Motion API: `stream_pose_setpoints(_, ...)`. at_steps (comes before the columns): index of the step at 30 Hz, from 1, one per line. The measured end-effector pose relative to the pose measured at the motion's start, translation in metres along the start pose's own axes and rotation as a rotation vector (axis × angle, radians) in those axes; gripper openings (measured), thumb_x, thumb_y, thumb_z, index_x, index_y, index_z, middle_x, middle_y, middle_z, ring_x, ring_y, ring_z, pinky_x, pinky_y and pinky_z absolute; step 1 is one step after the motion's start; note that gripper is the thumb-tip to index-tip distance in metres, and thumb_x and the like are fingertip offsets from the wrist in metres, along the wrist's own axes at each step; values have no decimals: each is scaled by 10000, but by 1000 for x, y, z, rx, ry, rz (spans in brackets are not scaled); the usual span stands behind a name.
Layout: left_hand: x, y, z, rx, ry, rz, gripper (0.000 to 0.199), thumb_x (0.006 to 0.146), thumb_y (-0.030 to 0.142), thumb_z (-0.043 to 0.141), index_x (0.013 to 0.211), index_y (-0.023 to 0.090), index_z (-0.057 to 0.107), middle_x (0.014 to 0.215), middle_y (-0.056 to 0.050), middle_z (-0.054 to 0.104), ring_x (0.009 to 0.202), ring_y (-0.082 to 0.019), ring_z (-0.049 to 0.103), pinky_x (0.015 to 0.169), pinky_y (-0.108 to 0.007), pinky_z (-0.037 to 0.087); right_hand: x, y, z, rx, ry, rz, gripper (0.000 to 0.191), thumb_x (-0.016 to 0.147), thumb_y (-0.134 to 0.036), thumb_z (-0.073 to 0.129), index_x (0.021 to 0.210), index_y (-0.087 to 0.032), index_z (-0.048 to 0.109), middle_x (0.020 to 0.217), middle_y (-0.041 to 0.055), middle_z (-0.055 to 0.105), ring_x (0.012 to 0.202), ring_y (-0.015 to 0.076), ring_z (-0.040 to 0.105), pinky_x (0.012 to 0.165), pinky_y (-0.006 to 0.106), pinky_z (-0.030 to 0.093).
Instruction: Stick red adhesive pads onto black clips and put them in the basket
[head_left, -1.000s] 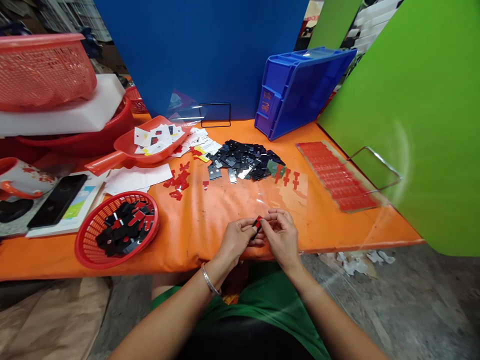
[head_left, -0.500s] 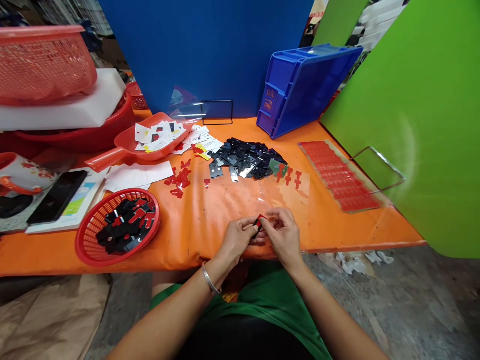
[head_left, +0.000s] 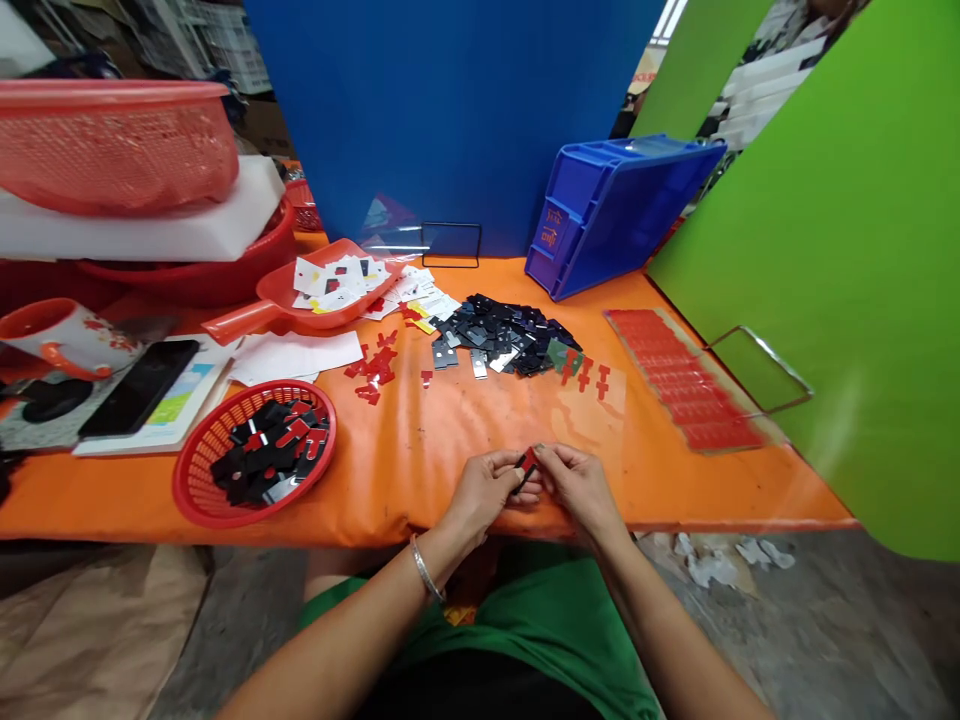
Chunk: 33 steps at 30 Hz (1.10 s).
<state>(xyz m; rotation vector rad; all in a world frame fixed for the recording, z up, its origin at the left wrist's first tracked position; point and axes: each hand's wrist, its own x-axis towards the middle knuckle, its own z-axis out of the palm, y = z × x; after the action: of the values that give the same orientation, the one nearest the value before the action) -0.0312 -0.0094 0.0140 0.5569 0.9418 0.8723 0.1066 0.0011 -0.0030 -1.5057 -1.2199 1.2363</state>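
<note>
Between finger and thumb, my left hand [head_left: 484, 495] grips a small black plate [head_left: 520, 484] near the table's front edge. A red piece [head_left: 529, 461] lies on the plate's face. My right hand [head_left: 585, 488] pinches at the upper end, on the red piece; its fingertips partly hide it. Beyond my hands lies a heap of black and grey plates [head_left: 499, 335]. Several red T-shaped pieces [head_left: 585, 373] sit on a clear sheet [head_left: 604, 425] to the right of the heap. More loose red pieces [head_left: 373, 368] are scattered to the left.
A red basket [head_left: 187, 480] of black plates and red pieces stands at left. Behind it are papers, a phone [head_left: 140, 388], a mug [head_left: 67, 338] and a red scoop [head_left: 255, 318] of cards. A blue bin [head_left: 622, 215] and a red-covered sheet [head_left: 679, 380] lie right, before a green panel [head_left: 847, 270].
The camera view has shifted, so the table sits slightly lower and further right. My right fingers have drawn closer together at the plate's upper end; my left hand still grips the plate.
</note>
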Motion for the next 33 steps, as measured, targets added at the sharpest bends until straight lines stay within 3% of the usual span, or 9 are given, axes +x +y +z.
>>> stream_pose_setpoints(5,-32,46,-22,20,-48,198,346,721,326,672,979,96,670,861,-107,700,730,-194,668,736,-314,534,-2,-8,-1,-9,15,9,429,781,-577,535,706,-169,648,426,-37,454,350,90,340,360,225,255)
stream_pose_setpoints(7,-49,75,-48,158,108,356,384,740,332,654,1049,103,656,833,-101,704,737,-200,669,751,-316,529,0,-16,1,-95,8,-64,379,776,-537,564,728,-172,654,490,-17,512,408,107,410,401,231,303)
stream_pose_setpoints(10,-73,114,-102,538,487,592,360,797,346,575,1088,149,654,960,-83,693,787,-208,664,785,-329,514,13,-29,11,-256,-9,-236,280,764,-449,596,681,-188,648,635,20,612,591,161,543,541,261,395)
stream_pose_setpoints(13,-89,136,-154,1042,820,618,311,832,326,510,1068,205,671,1040,-67,678,929,-246,628,880,-378,463,40,-35,31,-377,-25,-350,209,765,-368,573,666,-201,650,696,31,651,664,187,572,611,286,406)
stream_pose_setpoints(17,-98,138,-186,1361,910,621,303,851,281,462,1030,171,680,1040,-106,668,1004,-283,585,923,-424,421,86,-42,70,-577,-43,-394,155,748,-260,533,638,-205,627,676,14,643,639,168,561,604,267,390)
stream_pose_setpoints(21,-102,118,-163,1293,881,903,246,858,251,493,1009,169,668,1025,-94,655,1004,-243,570,931,-387,415,120,-59,112,-850,36,-381,134,779,-276,533,736,-191,628,867,47,635,780,175,581,639,251,390)
stream_pose_setpoints(24,-102,90,-125,1110,635,982,198,876,190,487,980,182,655,960,-67,658,927,-184,589,850,-305,459,133,-74,136,-1058,82,-352,256,821,-381,535,927,-164,619,1024,113,596,887,218,580,679,278,408)
stream_pose_setpoints(28,-92,51,-86,961,272,863,200,884,146,471,964,176,652,881,-59,660,855,-157,595,772,-252,469,142,-85,151,-1269,52,-253,377,826,-393,549,1077,-114,578,1079,181,573,959,280,574,712,323,430)
stream_pose_setpoints(33,-80,31,-78,859,187,672,211,864,137,488,935,181,682,876,-56,676,846,-162,611,772,-251,462,146,-85,147,-1332,16,-213,231,829,-219,494,987,-112,624,1015,175,607,895,264,607,694,317,423)
